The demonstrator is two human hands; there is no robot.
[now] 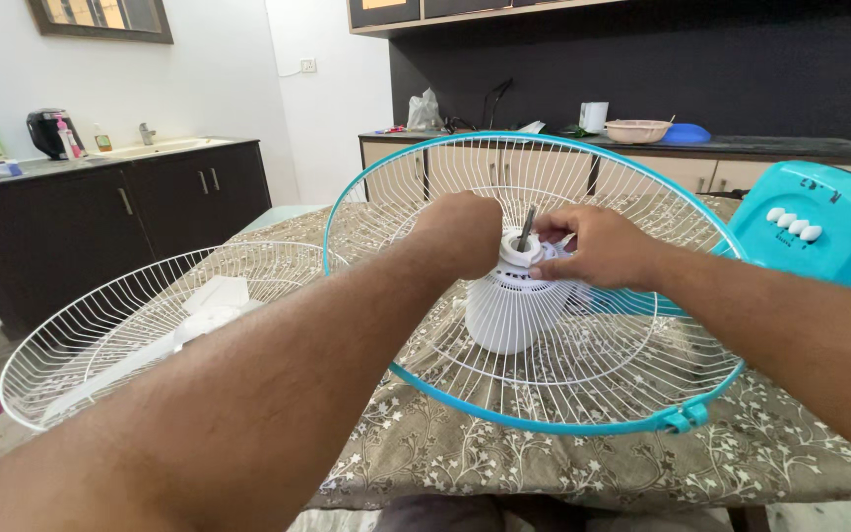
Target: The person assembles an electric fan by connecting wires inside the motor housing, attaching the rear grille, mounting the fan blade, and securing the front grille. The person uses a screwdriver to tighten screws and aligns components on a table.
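A white wire fan guard with a turquoise rim lies tilted on the table, fitted over a white motor housing with a metal shaft sticking up. My left hand is a closed fist against the guard just left of the shaft. My right hand pinches a white ring nut around the shaft's base. The fan's turquoise base with white buttons lies to the right.
A second white wire guard with white fan blades in it rests at the left of the floral tablecloth. Dark cabinets with a sink and bottles line the left wall; a counter with a bowl runs behind.
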